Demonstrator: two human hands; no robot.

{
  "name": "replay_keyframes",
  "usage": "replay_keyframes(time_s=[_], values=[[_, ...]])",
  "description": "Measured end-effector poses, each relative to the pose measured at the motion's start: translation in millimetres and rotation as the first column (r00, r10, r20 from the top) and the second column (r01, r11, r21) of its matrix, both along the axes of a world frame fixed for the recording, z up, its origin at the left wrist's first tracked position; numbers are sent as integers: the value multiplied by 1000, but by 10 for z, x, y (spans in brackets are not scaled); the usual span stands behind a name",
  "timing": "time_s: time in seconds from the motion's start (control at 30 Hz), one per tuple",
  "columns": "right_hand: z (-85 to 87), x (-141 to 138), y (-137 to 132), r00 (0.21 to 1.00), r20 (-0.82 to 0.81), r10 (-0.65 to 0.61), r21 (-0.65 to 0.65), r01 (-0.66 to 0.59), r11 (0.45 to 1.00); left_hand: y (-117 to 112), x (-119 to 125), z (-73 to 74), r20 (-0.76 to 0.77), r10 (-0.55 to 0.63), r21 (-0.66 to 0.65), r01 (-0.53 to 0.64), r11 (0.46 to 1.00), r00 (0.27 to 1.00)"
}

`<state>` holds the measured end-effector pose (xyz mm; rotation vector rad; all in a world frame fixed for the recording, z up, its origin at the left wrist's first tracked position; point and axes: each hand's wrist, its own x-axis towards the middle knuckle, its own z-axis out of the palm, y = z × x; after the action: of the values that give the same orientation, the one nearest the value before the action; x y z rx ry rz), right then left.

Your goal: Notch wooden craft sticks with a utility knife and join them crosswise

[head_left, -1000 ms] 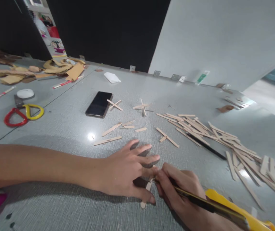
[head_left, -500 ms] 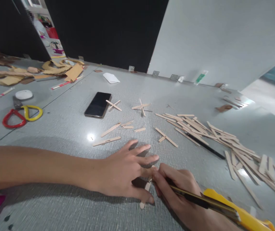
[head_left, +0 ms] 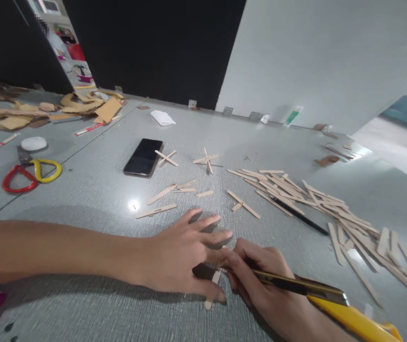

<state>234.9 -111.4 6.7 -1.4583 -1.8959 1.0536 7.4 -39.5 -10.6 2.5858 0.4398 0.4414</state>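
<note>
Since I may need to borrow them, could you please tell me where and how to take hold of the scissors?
Probably by the red loop and yellow loop, from the near side: the scissors lie flat, both open loops facing the person, the dark end pointing away.

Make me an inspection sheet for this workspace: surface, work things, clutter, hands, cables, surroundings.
Surface: grey tabletop, seam at left, bright glare spots.
Work things: wooden stick under the left hand; black-and-gold tool, tip hidden; stick pile at right.
Clutter: phone, scissors with red and yellow handles, white rounded object, cardboard scraps at far left.
Hands: left spread, thumb and forefinger over the stick; right hand closed around the tool.
Cables: nothing seen.
Surroundings: black panel and pale panel behind the tabletop.
</note>
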Motion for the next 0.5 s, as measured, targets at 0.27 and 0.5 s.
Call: replay_keyframes(time_s=[0.27,0.5], values=[[56,-7,5,977,-130,-170,90,182,979,125,-55,271,21,-17,-12,17,1000,1000],[-16,-35,-11,954,-183,-235,24,244,970,191,-105,398,-50,-38,30,39,999,998]])
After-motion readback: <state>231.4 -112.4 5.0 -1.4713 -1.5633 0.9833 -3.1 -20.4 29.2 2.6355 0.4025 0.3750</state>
